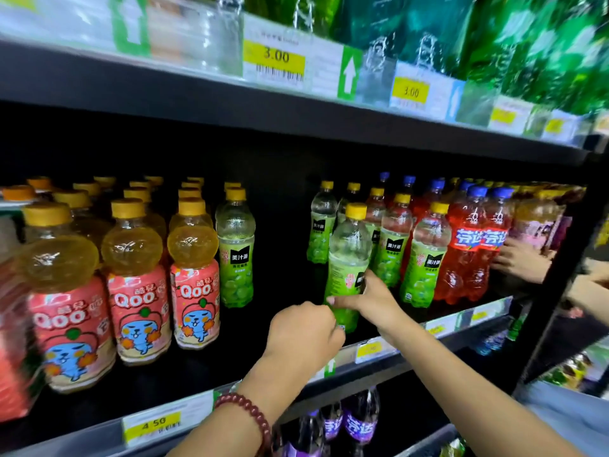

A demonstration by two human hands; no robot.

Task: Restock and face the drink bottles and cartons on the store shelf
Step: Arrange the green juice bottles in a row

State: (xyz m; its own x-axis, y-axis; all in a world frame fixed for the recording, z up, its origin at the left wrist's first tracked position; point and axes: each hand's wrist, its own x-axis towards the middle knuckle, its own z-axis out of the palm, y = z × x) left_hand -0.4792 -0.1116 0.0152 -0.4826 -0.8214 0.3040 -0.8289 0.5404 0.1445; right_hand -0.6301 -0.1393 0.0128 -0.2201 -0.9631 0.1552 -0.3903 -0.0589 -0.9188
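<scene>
Here the right hand (365, 298) grips a green grape bottle (347, 258) at the shelf (379, 352) front; the left hand (303, 331), fingers curled, seems empty. She should slide it upright into the gap, label forward.

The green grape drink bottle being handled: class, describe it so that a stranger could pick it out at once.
On the middle shelf, right of the dark gap, stand green grape bottles. The one meant stands furthest forward, near the shelf edge. Unlike its neighbours, its label is turned sideways and the right hand holds it.
</scene>
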